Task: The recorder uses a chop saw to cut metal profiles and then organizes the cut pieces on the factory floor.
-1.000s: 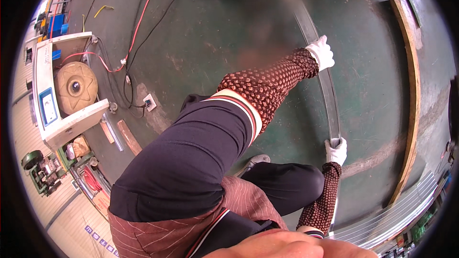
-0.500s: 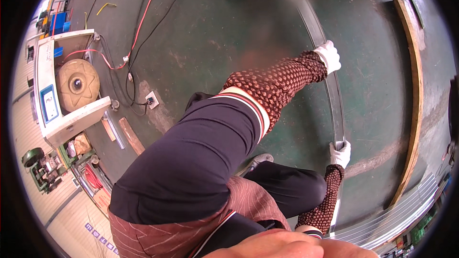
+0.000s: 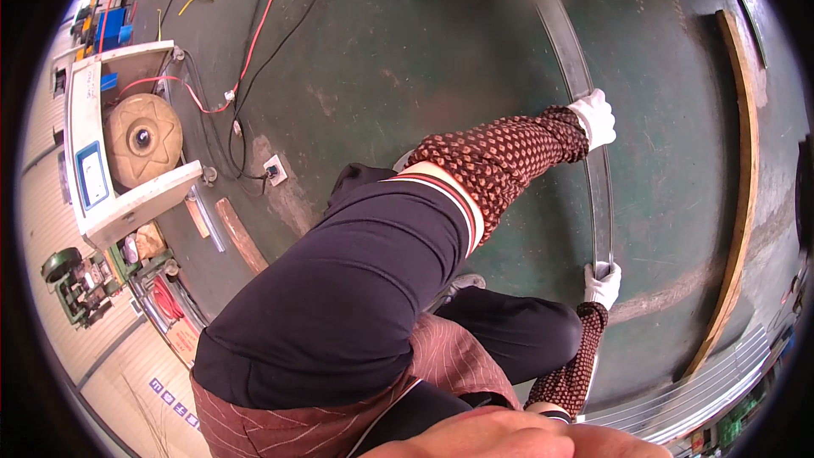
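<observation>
A long, narrow grey metal channel strip runs from the upper middle of the view down to my hands, bending with the lens. Around its middle stretch, my left hand in a white glove is closed, its arm reaching across from the lower left. My right hand, also white-gloved, grips the near end, fingers wrapped over the edge. Patterned dark red sleeve covers are on both forearms. The far end of the strip is blurred at the top.
A long wooden beam lies on the green floor to the right, with several silvery metal lengths below it. Left stands a white open cabinet with a tan spool. Black and red cables trail to a socket.
The view has shifted slightly. My left hand has come a little nearer to my right hand along the strip. Both hands remain closed on it.
</observation>
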Demonstrator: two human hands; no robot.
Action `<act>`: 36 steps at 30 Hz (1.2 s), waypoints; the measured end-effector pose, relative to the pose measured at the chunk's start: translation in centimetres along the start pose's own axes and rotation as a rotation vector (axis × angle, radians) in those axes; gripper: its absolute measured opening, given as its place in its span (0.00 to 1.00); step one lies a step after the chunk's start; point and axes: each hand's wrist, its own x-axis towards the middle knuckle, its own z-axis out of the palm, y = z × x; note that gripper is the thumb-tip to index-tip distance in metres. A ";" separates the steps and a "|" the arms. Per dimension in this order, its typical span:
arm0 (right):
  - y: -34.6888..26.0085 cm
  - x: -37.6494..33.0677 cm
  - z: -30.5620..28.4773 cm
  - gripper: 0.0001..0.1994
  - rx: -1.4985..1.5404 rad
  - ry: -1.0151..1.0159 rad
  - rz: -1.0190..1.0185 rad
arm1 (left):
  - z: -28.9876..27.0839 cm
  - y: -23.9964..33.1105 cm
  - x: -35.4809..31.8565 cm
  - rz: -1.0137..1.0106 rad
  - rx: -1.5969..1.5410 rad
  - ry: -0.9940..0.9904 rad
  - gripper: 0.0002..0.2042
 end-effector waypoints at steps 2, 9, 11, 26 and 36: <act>-1.8 -0.5 -1.1 0.31 -0.013 -0.003 0.001 | 0.6 -0.3 0.1 0.014 0.008 0.014 0.08; -1.4 -0.2 -1.2 0.32 -0.067 0.027 -0.038 | 0.7 -0.7 -0.1 0.071 0.003 0.086 0.10; -1.4 -0.4 -1.2 0.33 -0.043 0.010 -0.016 | 0.9 -0.8 -0.2 0.082 -0.011 0.135 0.11; -6.4 -1.7 -9.5 0.59 -0.338 -0.147 -0.079 | -6.8 1.0 -12.0 -0.167 -0.208 0.322 0.37; -24.4 -5.5 -20.3 0.37 0.381 -0.242 -0.397 | -12.9 -0.6 -39.4 -0.544 -0.634 0.333 0.28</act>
